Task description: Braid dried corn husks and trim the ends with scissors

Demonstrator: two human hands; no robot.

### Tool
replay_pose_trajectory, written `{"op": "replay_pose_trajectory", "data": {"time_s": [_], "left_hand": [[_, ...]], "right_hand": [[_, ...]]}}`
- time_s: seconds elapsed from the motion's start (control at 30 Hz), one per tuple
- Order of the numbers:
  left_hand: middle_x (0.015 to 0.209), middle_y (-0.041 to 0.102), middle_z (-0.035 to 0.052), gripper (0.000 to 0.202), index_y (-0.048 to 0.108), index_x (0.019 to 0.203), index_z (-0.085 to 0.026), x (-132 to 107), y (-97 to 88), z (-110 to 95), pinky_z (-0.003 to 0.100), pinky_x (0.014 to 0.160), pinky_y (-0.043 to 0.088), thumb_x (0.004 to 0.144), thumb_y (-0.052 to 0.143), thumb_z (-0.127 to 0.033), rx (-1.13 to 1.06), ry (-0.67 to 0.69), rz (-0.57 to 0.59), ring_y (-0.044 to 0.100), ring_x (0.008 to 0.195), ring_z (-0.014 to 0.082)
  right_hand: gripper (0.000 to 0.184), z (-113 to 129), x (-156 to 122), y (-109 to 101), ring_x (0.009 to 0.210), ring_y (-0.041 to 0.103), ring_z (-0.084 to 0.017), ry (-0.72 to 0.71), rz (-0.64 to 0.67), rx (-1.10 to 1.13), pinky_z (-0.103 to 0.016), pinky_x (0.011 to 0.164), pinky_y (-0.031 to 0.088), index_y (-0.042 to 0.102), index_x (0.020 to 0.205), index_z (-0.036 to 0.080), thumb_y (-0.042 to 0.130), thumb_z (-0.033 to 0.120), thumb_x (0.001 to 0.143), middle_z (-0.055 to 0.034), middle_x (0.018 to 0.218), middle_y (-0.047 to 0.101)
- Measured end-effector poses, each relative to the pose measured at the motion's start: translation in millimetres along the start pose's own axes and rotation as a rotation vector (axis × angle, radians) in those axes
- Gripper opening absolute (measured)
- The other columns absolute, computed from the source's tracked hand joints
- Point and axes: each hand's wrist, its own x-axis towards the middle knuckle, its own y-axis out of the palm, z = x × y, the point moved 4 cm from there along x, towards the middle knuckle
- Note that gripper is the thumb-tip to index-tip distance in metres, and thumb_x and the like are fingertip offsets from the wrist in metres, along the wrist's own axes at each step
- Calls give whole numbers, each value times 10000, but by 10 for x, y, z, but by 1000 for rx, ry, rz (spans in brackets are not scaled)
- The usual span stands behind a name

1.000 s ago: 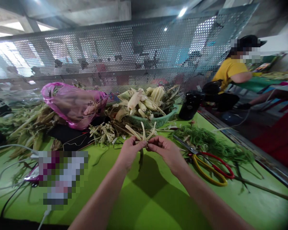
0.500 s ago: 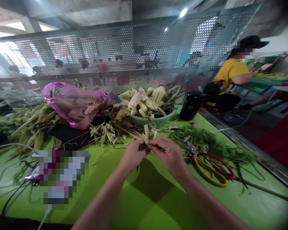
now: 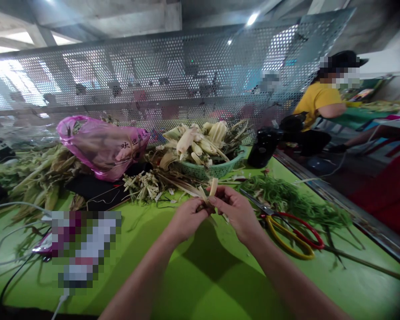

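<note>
My left hand (image 3: 186,218) and my right hand (image 3: 237,212) meet over the green table (image 3: 200,275), both pinched on a small bundle of pale leaf strips (image 3: 209,192) that sticks up between the fingers. Just behind them lie cut pale strip pieces (image 3: 146,184) and a green basket (image 3: 216,169) heaped with pale husked cobs (image 3: 200,138). Scissors with red and yellow handles (image 3: 293,233) lie on the table right of my right hand.
A pink plastic bag (image 3: 102,144) and a heap of green husks (image 3: 36,171) sit at the left. Green stems (image 3: 286,198) lie at the right. Cables (image 3: 6,213) run at the left edge. A perforated metal screen (image 3: 173,75) backs the table. A person in yellow (image 3: 320,102) sits far right.
The fanned strips have been gathered into a tighter bundle. My hands have closed together and shifted slightly, the right hand now pinching the strip tips.
</note>
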Motion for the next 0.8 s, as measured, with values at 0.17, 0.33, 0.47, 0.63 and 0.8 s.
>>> {"op": "replay_pose_trajectory", "data": {"time_s": [0.17,0.33,0.47,0.63,0.8], "left_hand": [[750,606,13,142,664,793,-138,-31,29,-34,251,725,385,724,564,-212,-182,-162,102,501,726,134],[656,556,-4,145,666,732,-138,-62,-8,15,228,584,313,661,573,-225,-328,-289,37,413,585,94],[642,528,-8,170,667,736,-129,-52,-13,44,232,562,274,653,594,-258,-321,-268,27,364,571,85],[576,389,-50,188,572,668,-142,-18,-51,29,237,543,230,684,595,-328,-47,-192,27,308,566,85],[555,336,-59,200,450,605,-178,-13,-90,69,234,517,220,704,545,-324,183,-184,0,309,548,85]], "right_hand": [[203,106,-54,22,442,320,-40,32,23,134,-212,402,265,688,864,184,722,354,758,-14,827,662],[169,110,-54,33,450,399,-45,40,51,281,-207,429,345,641,820,201,725,338,764,-19,841,680],[153,129,-48,11,497,466,-85,2,100,160,-230,469,391,686,839,209,721,338,764,-2,712,631],[80,255,-67,22,700,584,-156,-237,240,-306,-288,658,465,732,837,219,682,267,797,-24,775,655],[100,270,-57,27,798,634,-179,-290,238,-472,-299,741,486,703,889,223,620,247,838,-31,863,702]]}}
